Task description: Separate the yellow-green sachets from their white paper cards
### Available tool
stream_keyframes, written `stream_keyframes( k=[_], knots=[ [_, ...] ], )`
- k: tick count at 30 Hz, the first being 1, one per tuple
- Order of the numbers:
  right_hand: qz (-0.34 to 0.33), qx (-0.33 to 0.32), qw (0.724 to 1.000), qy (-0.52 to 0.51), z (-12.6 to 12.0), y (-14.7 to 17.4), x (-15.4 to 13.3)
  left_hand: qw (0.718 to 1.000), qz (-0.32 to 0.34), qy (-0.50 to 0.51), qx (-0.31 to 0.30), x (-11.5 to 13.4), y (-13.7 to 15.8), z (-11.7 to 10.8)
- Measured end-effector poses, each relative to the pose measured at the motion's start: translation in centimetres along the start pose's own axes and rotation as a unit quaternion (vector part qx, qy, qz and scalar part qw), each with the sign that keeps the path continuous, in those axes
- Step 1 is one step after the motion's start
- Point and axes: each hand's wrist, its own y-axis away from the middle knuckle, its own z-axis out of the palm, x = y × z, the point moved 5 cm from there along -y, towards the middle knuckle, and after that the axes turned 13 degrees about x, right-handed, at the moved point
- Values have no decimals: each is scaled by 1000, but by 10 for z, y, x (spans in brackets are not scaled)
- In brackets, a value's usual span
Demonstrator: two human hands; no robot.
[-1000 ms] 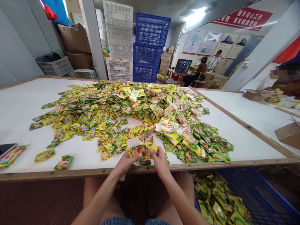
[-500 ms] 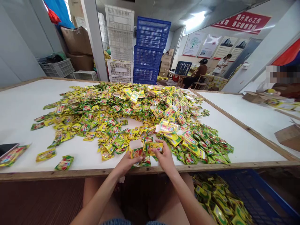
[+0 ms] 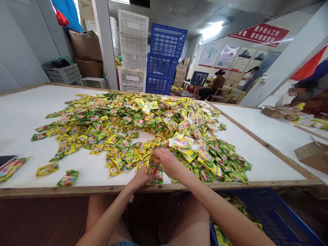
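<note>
My left hand point(image 3: 141, 179) is wrapped round a small yellow-and-green carton point(image 3: 153, 169) with fruit pictures, just above the table's front edge. My right hand point(image 3: 167, 163) is over the top of that carton, fingers curled down at its mouth; what they pinch is hidden. Behind both hands spreads a large heap of small yellow and green sachets point(image 3: 94, 119). Several like cartons point(image 3: 181, 140), some with white flaps up, lie on the heap to the right of my right hand. Two sachets lie apart at the front left, one yellow point(image 3: 47, 169), one green point(image 3: 68, 178).
A wooden rim point(image 3: 102, 189) edges the white table. Below it at right stands a blue crate point(image 3: 284, 222) with packets inside. White crates point(image 3: 133, 44) and blue crates point(image 3: 166, 44) are stacked behind. A person point(image 3: 217, 83) sits farther back; another is at the right edge.
My right hand has moved left and up, from beside the carton to over its mouth. The sachets it held are now out of sight. The carton's raised white flap is now covered.
</note>
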Motion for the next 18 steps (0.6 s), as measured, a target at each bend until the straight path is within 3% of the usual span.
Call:
stream_keyframes(
  k=[12, 18],
  knots=[
    [-7, -2, 1000, -27, 6, -2, 3, 998, -21, 54, -22, -4, 5, 1],
    [-33, 1, 988, 154, 10, 1, -1, 998, -16, 57, 7, -8, 2, -3]
  ],
)
